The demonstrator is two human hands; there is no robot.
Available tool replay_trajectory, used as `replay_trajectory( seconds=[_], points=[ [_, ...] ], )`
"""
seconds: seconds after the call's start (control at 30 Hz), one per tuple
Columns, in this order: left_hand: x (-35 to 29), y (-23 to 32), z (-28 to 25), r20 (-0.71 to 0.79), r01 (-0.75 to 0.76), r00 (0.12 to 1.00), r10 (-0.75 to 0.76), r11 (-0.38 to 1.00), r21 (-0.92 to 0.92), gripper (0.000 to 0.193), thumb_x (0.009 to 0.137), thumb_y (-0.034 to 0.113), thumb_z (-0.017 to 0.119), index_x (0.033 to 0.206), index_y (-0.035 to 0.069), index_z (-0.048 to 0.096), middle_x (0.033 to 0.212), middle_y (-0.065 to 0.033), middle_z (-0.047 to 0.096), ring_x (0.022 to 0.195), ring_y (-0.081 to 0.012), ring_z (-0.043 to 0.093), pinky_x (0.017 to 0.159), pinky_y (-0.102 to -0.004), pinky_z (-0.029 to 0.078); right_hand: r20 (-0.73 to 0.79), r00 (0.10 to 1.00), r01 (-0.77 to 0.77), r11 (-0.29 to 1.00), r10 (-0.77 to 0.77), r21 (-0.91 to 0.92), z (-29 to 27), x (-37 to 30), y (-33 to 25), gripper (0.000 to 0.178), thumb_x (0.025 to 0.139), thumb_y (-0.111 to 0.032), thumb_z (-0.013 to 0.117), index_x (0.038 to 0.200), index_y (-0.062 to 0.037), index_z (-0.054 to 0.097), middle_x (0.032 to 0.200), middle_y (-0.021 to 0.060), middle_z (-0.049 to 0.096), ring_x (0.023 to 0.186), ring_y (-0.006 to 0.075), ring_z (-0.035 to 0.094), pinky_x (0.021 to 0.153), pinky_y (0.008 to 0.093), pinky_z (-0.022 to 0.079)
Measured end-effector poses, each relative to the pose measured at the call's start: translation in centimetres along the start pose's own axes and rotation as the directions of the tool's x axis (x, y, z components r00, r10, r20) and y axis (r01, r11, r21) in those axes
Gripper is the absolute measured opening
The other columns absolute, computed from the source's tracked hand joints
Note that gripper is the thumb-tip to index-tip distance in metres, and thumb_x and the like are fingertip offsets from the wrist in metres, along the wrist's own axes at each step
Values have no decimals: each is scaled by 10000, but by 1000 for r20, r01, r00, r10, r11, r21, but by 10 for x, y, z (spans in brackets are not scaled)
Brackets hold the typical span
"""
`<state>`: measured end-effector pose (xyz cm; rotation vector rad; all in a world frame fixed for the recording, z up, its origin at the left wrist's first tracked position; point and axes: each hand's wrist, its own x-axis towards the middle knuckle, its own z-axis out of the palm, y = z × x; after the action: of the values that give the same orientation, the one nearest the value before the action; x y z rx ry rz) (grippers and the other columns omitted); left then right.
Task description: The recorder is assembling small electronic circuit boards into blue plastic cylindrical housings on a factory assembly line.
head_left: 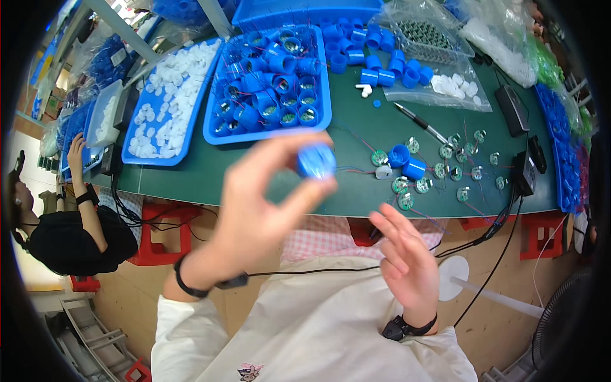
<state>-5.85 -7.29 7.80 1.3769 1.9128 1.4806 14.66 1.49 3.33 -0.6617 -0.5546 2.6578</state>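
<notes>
My left hand (258,191) pinches a small blue plastic cup (316,160) between thumb and fingertips, raised over the table's front edge. Motion blurs it a little, and I cannot make out what is inside. My right hand (407,261) is open and holds nothing, its fingers stretched out just off the table's near edge. Beyond it on the green table (356,207) lie two more blue cups, one upright (399,155) and one on its side (414,169). A small white round part (383,172) and several round green circuit boards (445,151) with thin wires lie around them.
A blue tray (267,136) is full of cups with wired boards; another tray (153,160) carries white caps. A pen (420,122), loose blue cups (375,62) and plastic bags (458,95) lie farther back. Black boxes (525,173) with cables stand right. A co-worker (70,223) sits left.
</notes>
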Motion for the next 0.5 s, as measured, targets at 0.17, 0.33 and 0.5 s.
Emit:
replay_trajectory(
  seconds=[0.17,0.33,0.5],
  points=[
    [97,-15,-60,-87,153,988,-131,928,340,421,744,226,671,1105,34,568,975,-174,561,813,-187,572,717,-278,462,173,980,78,992,-95,98,-21,-14,-3,244,885,-104,409,1079,19,490,1001,163,577,451,68,348,400,210,367],
    [138,-29,-90,-56,-64,973,224,494,867,483,795,340,619,1180,61,532,1062,-124,554,919,-179,567,797,-287,432,203,979,28,998,-37,48,-12,-15,3,183,880,-90,410,971,20,524,841,138,575,463,84,383,403,223,382],
    [81,87,-105,-135,-581,655,744,609,540,241,819,168,573,956,-26,612,895,-86,611,835,-219,572,775,-301,442,143,984,98,995,-102,32,-17,-23,-3,167,865,-84,432,945,26,528,788,139,577,473,98,393,405,232,383]
  ],
)
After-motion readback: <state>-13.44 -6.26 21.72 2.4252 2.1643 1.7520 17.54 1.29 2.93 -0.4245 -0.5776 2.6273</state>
